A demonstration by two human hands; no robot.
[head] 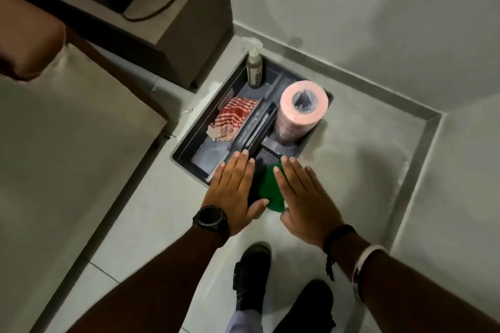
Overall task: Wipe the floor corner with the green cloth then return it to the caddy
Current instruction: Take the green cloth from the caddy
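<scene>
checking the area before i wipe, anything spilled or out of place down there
Yes. A white splatter marks the floor beside the caddy, near the cabinet base. It looks like a spill or residue. The caddy's contents sit in order, and the green cloth shows between both flat hands.

Green cloth (271,189) — soft, matt; caddy (189,153) — smooth dark plastic; floor (167,197) glossy tile.
</scene>
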